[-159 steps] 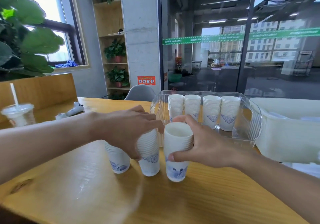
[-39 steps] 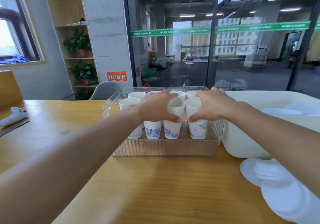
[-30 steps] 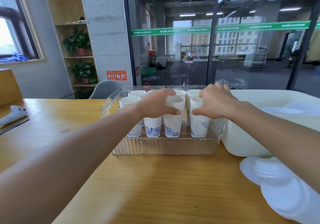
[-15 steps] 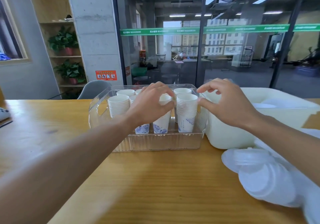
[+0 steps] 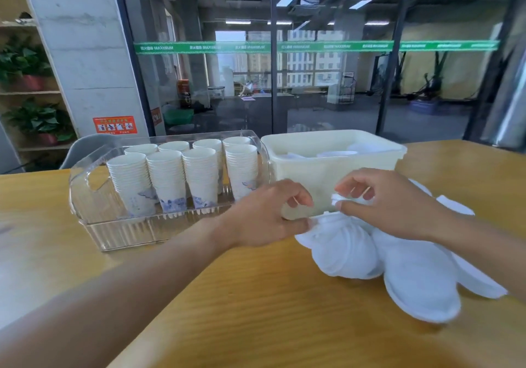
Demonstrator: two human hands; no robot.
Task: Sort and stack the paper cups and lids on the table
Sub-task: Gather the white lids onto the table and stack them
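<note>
Wooden table point(image 5: 256, 310) — clear tray point(image 5: 94, 219); cream bin point(image 5: 327, 180); white lids point(image 5: 398, 268).

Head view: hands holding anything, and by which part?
Right hand pinches a white lid at its edge. Left hand touches the lid pile; grip unclear.

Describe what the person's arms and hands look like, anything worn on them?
Both forearms are bare as far as the frame shows: no sleeves, gloves, watch, bracelets or rings visible on the left hand or right hand. Fingernails look short and unpainted.

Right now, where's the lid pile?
Head view, right side: the lids lie on the table in front of the white bin, with both hands at their left edge.
</note>
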